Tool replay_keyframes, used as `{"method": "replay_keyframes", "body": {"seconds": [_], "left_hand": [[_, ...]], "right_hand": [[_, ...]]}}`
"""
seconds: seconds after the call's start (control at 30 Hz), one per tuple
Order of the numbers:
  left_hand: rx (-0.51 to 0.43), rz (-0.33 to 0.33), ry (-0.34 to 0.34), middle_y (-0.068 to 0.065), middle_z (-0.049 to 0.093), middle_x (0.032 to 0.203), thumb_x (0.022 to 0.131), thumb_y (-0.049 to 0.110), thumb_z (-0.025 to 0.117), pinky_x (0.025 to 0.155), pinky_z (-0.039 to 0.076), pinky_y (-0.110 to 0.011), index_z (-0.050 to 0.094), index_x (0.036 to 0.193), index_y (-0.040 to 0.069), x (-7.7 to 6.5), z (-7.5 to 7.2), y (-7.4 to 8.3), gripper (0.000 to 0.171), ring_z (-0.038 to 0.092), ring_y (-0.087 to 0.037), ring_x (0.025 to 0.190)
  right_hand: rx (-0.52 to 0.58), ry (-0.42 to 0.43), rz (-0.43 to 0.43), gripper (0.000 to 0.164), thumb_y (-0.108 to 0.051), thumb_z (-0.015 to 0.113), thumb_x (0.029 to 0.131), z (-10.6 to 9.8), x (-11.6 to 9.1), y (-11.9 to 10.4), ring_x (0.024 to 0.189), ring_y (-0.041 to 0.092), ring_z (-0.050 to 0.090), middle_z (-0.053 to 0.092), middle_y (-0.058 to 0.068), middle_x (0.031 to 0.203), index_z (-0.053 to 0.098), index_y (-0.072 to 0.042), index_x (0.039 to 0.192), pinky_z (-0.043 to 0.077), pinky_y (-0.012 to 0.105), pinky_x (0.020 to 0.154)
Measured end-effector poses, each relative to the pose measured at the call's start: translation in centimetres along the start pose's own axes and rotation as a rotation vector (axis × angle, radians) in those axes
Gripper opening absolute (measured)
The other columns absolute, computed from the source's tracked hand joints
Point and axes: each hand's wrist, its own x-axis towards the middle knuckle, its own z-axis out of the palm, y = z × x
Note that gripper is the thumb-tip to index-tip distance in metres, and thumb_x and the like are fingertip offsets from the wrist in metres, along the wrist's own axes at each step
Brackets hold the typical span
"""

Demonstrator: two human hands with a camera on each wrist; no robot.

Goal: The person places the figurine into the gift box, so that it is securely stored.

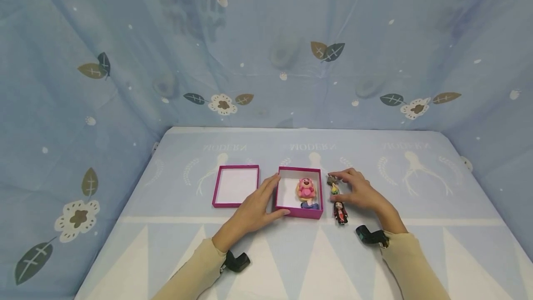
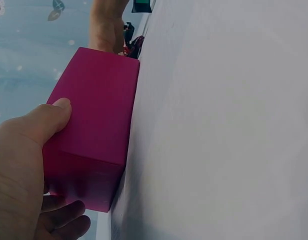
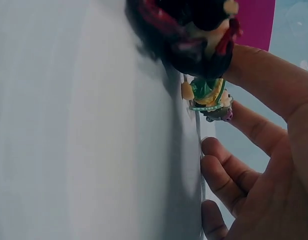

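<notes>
My left hand [image 1: 255, 209] holds a magenta box [image 1: 306, 213] by its left end, thumb on the front wall and fingers along the left side. Inside the box lie a pink bear figurine [image 1: 306, 190] and a figurine with a blue-purple part [image 1: 310, 205]. To the right of the box, my right hand [image 1: 359, 192] pinches a small figurine with a grey top and a green and yellow body [image 3: 208, 92] between thumb and fingers. Just below that hand, a dark-haired doll in red [image 1: 340, 213] lies on the table. In the left wrist view the box wall [image 2: 96, 110] hides its contents.
A shallow magenta-rimmed lid [image 1: 237, 184] with a white inside lies left of the box. The table [image 1: 333, 263] has a pale blue and white patterned cover. Blue patterned cloth [image 1: 266, 59] hangs behind the table and at both sides.
</notes>
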Motion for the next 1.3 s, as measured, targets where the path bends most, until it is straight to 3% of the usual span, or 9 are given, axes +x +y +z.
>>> {"method": "replay_keyframes", "body": {"seconds": [0.53,0.77,1.3], "left_hand": [[-0.008,-0.023,-0.021,-0.008,0.036,0.155,0.085,0.050,0.071,0.109,0.044,-0.042,0.025,0.154,0.007,0.0,-0.1,0.1,0.093,0.042,-0.022,0.140],[0.002,-0.005,-0.008,-0.010,0.037,0.154,0.086,0.050,0.071,0.108,0.045,-0.042,0.027,0.153,0.006,0.0,0.0,0.1,0.092,0.043,-0.024,0.139],[-0.014,-0.014,-0.012,-0.008,0.037,0.154,0.084,0.048,0.073,0.108,0.045,-0.041,0.027,0.153,0.006,0.1,-0.1,0.1,0.093,0.044,-0.023,0.139]], "right_hand": [[0.013,0.022,-0.023,0.073,-0.030,0.084,0.077,-0.4,-0.1,0.2,0.104,0.027,0.051,0.059,0.010,0.114,0.053,-0.007,0.138,0.043,0.047,0.089],[0.018,0.032,-0.036,0.070,-0.027,0.083,0.078,-1.1,-0.3,-0.2,0.104,0.029,0.051,0.061,0.012,0.114,0.053,-0.003,0.137,0.042,0.047,0.088],[0.040,0.089,-0.107,0.070,-0.024,0.085,0.075,-2.7,0.1,-1.5,0.110,0.031,0.047,0.058,0.010,0.117,0.055,-0.006,0.136,0.034,0.052,0.091]]}}
